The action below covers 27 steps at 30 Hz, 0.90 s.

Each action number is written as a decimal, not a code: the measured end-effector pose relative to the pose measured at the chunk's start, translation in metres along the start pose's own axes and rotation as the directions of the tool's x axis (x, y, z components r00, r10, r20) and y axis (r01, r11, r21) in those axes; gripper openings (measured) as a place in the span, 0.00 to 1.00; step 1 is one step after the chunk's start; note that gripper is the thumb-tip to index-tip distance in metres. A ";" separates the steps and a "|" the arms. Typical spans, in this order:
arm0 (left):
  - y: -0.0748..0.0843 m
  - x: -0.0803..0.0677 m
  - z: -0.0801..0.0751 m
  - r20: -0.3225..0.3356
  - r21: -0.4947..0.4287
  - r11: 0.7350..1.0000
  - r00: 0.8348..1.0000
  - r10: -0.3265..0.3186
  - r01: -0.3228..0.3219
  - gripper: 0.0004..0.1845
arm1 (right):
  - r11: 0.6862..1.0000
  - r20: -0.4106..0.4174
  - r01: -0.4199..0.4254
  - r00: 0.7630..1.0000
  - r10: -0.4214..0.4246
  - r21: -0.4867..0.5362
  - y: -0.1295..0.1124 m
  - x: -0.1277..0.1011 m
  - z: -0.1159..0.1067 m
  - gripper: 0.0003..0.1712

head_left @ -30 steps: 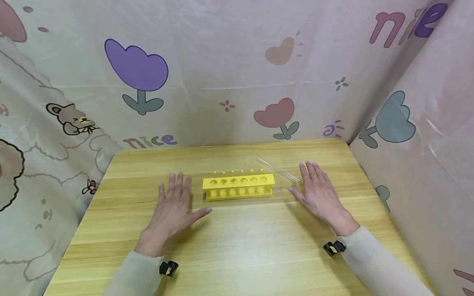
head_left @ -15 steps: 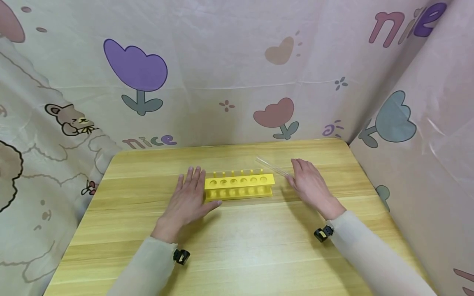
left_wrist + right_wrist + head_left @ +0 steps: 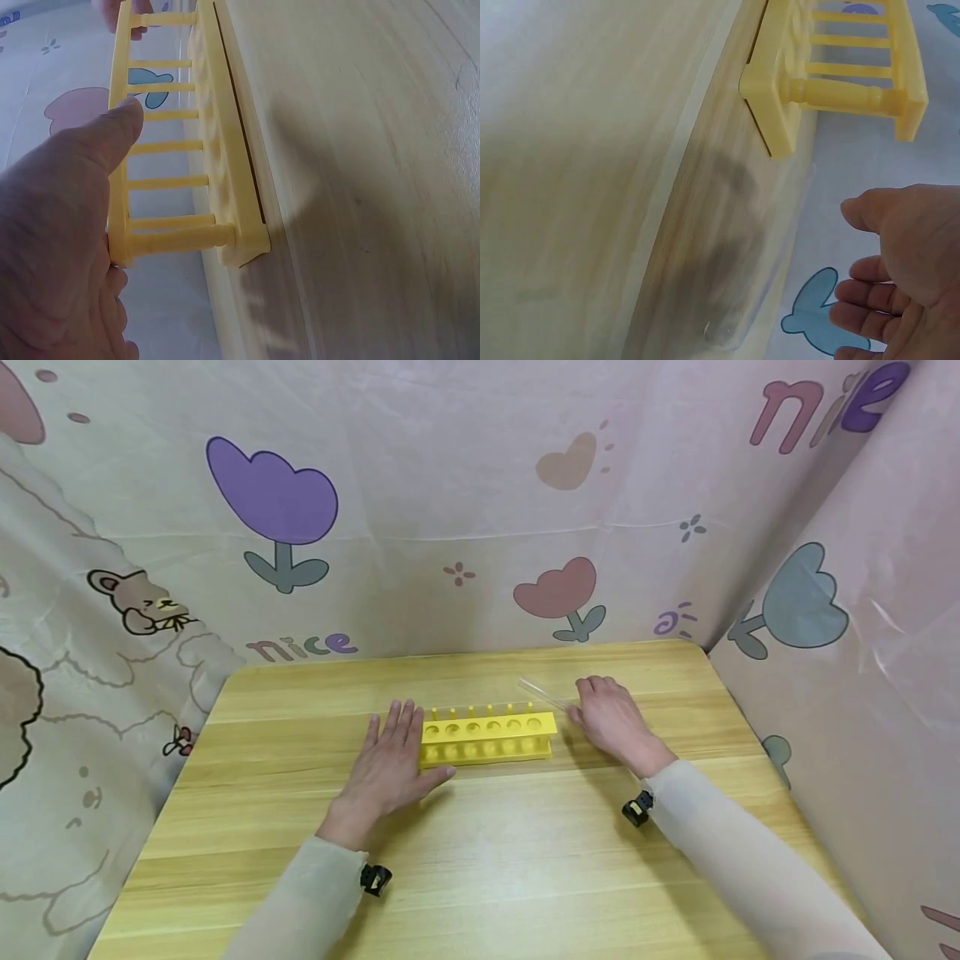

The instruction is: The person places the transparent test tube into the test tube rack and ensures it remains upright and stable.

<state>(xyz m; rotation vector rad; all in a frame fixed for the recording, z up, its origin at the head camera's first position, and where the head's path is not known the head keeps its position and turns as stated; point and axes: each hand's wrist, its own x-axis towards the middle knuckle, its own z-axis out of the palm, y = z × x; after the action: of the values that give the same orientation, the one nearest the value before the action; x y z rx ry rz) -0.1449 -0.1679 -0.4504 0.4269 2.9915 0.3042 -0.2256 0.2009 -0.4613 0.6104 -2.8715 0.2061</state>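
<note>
A yellow test tube rack stands upright on the table, its row of round holes holding nothing. My left hand is at the rack's left end, fingers extended along that end and thumb across the front. In the left wrist view the thumb lies over the rack's upper plate. A clear glass test tube lies slantwise on the table, right of and behind the rack. Over the tube's near end hovers my right hand, fingers loosely bent. The right wrist view shows the hand apart from the tube, nothing between thumb and fingers.
The wooden table runs back to a patterned curtain, which also hangs along both sides. A small black camera sits on the left wrist, and another camera on the right wrist.
My left hand has moved right and forward to the rack's left end. My right hand has moved left over the test tube, its fingers bending. Rack and tube have stayed in place.
</note>
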 end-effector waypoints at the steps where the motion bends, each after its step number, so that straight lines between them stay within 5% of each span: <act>1: 0.000 0.000 0.000 -0.002 0.003 1.000 1.000 0.000 0.000 0.60 | 1.000 0.024 -0.011 1.000 0.011 -0.006 -0.001 0.003 0.000 0.27; 15: -0.001 0.000 0.004 -0.015 0.015 1.000 1.000 0.002 -0.001 0.61 | 0.979 0.260 -0.012 0.963 0.066 -0.202 -0.008 0.041 0.015 0.23; 27: 0.002 -0.001 0.003 -0.004 0.026 1.000 1.000 0.001 -0.001 0.62 | 0.975 0.367 -0.002 0.926 0.086 -0.222 -0.007 0.056 0.015 0.18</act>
<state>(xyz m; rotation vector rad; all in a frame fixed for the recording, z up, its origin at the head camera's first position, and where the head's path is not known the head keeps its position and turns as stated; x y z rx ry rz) -0.1429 -0.1662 -0.4532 0.4308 3.0022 0.2667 -0.2749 0.1700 -0.4625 0.5969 -3.2123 -0.2477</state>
